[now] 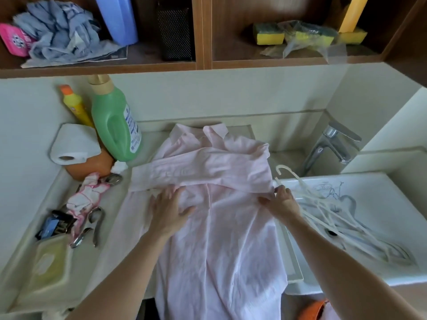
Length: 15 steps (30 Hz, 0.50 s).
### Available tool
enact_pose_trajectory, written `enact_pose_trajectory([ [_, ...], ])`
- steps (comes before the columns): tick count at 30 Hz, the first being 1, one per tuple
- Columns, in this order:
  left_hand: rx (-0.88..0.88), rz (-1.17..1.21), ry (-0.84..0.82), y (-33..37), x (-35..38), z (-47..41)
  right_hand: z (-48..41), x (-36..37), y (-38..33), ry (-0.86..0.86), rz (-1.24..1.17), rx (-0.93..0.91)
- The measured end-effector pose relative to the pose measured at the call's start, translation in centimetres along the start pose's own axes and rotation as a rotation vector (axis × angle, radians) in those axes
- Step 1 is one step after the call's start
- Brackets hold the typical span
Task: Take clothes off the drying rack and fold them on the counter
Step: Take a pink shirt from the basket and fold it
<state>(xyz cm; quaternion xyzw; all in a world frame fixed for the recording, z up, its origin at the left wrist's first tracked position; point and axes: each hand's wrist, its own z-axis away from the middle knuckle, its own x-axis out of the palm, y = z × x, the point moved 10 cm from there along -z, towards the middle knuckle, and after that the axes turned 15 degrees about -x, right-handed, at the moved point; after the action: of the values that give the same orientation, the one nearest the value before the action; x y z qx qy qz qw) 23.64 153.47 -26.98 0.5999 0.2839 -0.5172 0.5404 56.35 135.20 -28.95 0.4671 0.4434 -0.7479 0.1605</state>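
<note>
Left of the sink (390, 199), the pink shirt (219, 239), prob. soft & light, is pressed to the surface (108, 250) by flat fingers (169, 192) of the left hand (171, 211), w/ its sink-side fold edge, likely the best hold, pinched by the right hand (280, 200).

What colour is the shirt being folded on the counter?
Pale pink, plain with no visible pattern. The shirt shows best in the head view, the only one.

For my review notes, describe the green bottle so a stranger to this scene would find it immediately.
Start at the pink shirt spread on the counter; look left of its collar, by the back wall. The green bottle stands there beside a slim yellow bottle and a paper roll; it alone is large, green and tan-capped.
</note>
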Motion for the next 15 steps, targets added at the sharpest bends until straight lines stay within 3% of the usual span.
enact_pose_trajectory([
  [3, 0.022, -0.137, 0.031, 1.1, 2.6, 3.5, 0.9, -1.1, 2.1, 0.111, -0.039, 0.062],
  [9, 0.001, -0.237, 0.099, -1.3, 3.2, 4.8, 2.6, -1.9, 2.4, 0.024, 0.099, -0.072],
  [13, 0.012, -0.219, 0.115, -1.2, 3.2, 4.8, 3.5, 0.4, 0.0, -0.108, 0.194, -0.256],
  [15, -0.011, -0.213, 0.083, -1.5, 3.5, 4.6, 2.7, -0.4, 0.7, -0.069, 0.183, -0.255],
])
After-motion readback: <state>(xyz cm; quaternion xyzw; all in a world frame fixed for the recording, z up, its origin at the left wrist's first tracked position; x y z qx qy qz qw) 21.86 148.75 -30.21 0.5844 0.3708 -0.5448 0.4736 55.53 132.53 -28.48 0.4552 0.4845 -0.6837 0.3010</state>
